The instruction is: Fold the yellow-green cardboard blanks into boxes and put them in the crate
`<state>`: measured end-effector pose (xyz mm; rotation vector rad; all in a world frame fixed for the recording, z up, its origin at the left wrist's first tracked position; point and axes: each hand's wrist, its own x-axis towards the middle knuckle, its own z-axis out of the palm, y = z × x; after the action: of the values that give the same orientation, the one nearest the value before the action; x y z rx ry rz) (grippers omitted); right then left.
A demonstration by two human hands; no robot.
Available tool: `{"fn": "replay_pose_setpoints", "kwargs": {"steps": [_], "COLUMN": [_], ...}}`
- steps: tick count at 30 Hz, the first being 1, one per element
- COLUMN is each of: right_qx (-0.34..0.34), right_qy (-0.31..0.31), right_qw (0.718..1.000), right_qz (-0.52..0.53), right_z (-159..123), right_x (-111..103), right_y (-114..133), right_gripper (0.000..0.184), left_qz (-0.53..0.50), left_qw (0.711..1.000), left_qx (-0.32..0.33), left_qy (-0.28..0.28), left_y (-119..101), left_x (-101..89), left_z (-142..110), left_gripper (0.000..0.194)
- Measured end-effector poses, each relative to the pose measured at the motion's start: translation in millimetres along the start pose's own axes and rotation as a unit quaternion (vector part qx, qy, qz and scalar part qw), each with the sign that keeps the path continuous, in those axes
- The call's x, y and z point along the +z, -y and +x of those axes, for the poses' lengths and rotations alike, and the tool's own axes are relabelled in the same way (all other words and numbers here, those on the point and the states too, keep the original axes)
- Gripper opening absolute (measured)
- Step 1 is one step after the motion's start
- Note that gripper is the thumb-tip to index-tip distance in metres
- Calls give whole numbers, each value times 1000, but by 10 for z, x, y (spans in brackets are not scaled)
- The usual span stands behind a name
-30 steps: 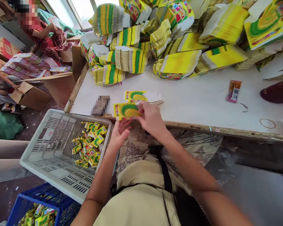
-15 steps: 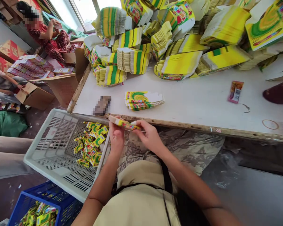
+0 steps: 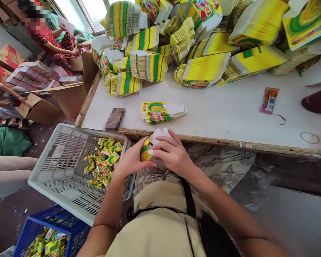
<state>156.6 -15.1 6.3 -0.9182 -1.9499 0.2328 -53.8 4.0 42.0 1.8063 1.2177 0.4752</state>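
Just in front of the table edge, a small yellow-and-green carton (image 3: 144, 151) with white flaps is between my two hands. My left hand (image 3: 131, 159) grips its left side, thumb low and fingers behind. My right hand (image 3: 173, 152) has its fingers curled over the carton's white flaps; its thumb is hard to see. On the table beyond lies a short stack of flattened cartons (image 3: 157, 113) with white flaps pointing right. To the left of my left hand, a grey plastic crate (image 3: 66, 194) holds several small yellow-and-green cartons (image 3: 104, 162).
Bundles of flat cartons (image 3: 203, 69) pile up along the back of the table (image 3: 219, 110). A pixelated object (image 3: 115, 119) lies by the left edge, a pink-orange packet (image 3: 269, 100) at right. A blue crate (image 3: 79, 228) stands low left. Two people work beyond cardboard boxes (image 3: 69, 100).
The carton has turned from lying flat, edge-on, to showing its printed face and raised white flaps. My right hand has shifted over the flaps; my left hand has moved lower around the carton.
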Motion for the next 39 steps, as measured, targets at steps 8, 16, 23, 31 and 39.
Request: {"fn": "replay_pose_setpoints", "kwargs": {"steps": [8,16,23,31,39], "right_qx": [429,464,369,237,185], "right_qy": [-83,54,31,-24,116], "right_qw": [801,643,836,951,964], "right_qz": [410,606,406,199,149], "right_z": [-74,-18,-95,-188,-131], "right_x": [256,254,327,354,192], "right_y": [95,24,120,71,-35], "right_gripper": [70,58,75,54,35], "left_qz": [82,131,108,133,145], "left_qw": [990,946,983,973,974], "left_qx": [68,230,102,47,45], "left_qy": [-95,-187,-108,-185,-169], "left_y": [29,158,176,266,150], "left_x": [500,574,571,633,419], "left_z": [-6,22,73,48,-31], "left_gripper": [71,72,56,64,57]}}
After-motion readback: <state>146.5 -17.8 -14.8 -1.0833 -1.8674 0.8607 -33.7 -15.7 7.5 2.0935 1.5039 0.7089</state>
